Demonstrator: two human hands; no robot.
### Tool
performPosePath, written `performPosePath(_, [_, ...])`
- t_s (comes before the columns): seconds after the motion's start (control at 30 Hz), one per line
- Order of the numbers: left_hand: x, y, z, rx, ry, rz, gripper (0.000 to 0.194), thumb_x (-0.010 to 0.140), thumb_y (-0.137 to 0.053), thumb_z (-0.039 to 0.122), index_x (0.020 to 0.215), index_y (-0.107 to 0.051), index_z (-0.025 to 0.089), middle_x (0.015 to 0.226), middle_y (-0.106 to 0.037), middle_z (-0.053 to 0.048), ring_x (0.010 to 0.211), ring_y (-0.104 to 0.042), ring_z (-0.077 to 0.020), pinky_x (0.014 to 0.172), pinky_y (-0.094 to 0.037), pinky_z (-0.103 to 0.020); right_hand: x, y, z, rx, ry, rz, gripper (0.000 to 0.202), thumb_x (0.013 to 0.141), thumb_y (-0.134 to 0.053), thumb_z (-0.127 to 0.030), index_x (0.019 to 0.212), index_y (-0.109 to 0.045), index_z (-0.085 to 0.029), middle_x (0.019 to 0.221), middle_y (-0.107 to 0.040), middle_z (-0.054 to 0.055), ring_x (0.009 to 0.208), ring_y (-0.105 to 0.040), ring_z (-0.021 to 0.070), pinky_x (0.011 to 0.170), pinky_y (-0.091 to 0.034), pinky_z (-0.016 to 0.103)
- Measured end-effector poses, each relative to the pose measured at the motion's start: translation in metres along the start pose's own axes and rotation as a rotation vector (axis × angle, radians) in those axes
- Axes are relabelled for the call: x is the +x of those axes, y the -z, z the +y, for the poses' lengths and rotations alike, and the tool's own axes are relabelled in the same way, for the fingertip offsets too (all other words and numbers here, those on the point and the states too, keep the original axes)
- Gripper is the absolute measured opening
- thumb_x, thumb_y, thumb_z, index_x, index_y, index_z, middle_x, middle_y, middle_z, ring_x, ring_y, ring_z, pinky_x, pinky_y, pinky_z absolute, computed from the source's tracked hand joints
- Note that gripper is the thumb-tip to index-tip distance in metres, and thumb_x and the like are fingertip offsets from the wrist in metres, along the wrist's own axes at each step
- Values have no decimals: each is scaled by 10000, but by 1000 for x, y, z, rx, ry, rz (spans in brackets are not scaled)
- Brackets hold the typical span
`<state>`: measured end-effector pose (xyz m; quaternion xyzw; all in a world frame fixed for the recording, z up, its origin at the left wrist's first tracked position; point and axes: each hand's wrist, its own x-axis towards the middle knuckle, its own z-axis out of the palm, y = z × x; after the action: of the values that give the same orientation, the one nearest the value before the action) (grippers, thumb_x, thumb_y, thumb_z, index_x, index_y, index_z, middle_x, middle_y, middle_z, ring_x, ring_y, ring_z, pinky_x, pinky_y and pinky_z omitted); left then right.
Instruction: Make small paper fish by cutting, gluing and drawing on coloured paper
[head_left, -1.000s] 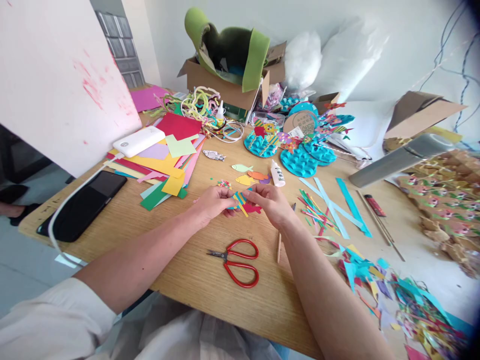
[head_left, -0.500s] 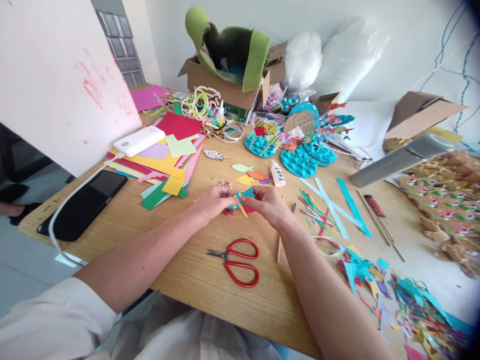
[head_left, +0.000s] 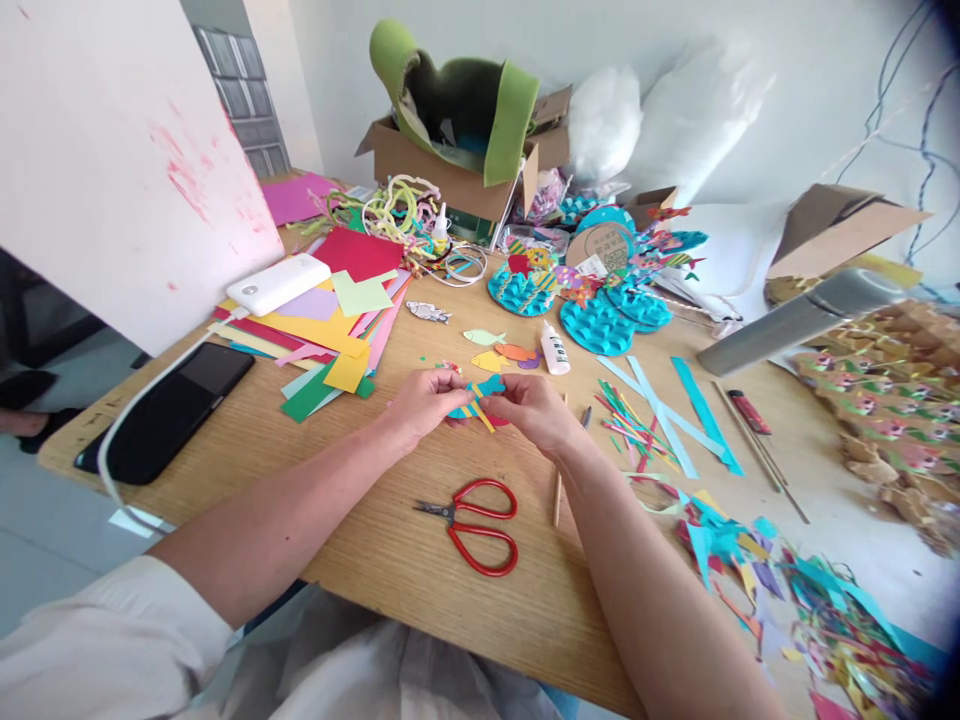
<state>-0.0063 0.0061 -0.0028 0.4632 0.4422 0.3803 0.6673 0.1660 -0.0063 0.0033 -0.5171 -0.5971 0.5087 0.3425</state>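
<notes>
Between my two hands, above the middle of the table, is a blue paper fish with yellow strips across it. One strip hangs down past its lower edge. My left hand pinches the fish at its left part. The thumb and fingers of my right hand are closed on its right end. A red paper piece shows partly beneath. Red-handled scissors lie nearer to me. Behind my hands are a green paper fish, a yellow one, an orange one and a white glue bottle.
Left on the table are coloured paper sheets, a power bank and a black phone. Thin strips, wooden sticks, paper scraps and a grey flask are at right. Blue decorated bases stand behind.
My hands have shifted slightly around the blue fish, and more of its blue surface and yellow strips now shows between my fingers.
</notes>
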Motion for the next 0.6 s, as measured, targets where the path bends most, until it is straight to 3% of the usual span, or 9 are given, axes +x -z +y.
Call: performPosePath(0.6, [0, -1, 1, -46, -15, 7, 107, 618, -727, 212, 668, -692, 124, 599, -633, -3, 520, -544, -87, 490, -438, -196, -1, 0, -4, -44, -8, -18, 165, 655, -623, -338, 633, -540, -198, 578, -515, -41, 538, -421, 106, 516, -292, 264])
